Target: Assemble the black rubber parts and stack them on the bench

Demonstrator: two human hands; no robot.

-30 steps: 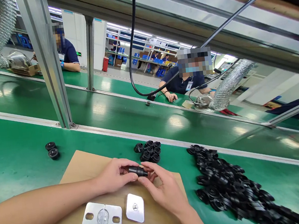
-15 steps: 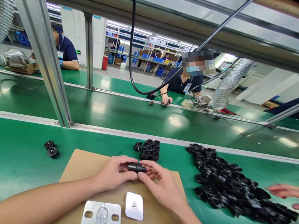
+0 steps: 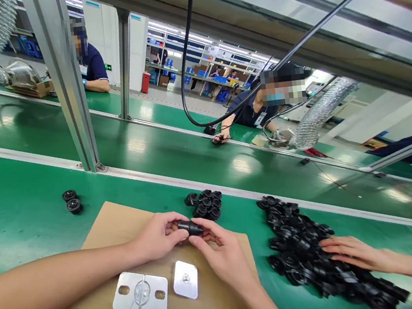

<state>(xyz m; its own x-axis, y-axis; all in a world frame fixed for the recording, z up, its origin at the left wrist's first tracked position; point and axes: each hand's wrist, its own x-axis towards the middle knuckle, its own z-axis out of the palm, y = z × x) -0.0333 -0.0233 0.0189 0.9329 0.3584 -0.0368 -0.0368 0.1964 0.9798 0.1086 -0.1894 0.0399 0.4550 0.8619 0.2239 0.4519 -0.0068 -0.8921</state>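
Between my two hands is a short black cylindrical part (image 3: pixel 191 227), lying sideways above the cardboard sheet (image 3: pixel 114 229). My left hand (image 3: pixel 163 236) pinches its left end with thumb and fingers. Fingers and thumb of my right hand (image 3: pixel 218 247) close on its right, narrower end. Nearer to me on the cardboard lie a silver metal plate with two slots and a round recess (image 3: pixel 156 301) and a smaller square metal plate (image 3: pixel 185 280). Just beyond my hands stands a small group of black round parts (image 3: pixel 206 204).
A large heap of black parts (image 3: pixel 306 247) covers the green table at right; another person's hand (image 3: pixel 362 253) touches it. Two black round parts (image 3: pixel 73 205) sit at left. A metal post (image 3: pixel 68 91) rises behind, and a black cable (image 3: pixel 186 97) hangs. Co-workers sit across.
The other person's hand at right has moved left onto the heap. A co-worker's hand across the table has shifted left. My hands keep hold of the black part, almost unmoved.
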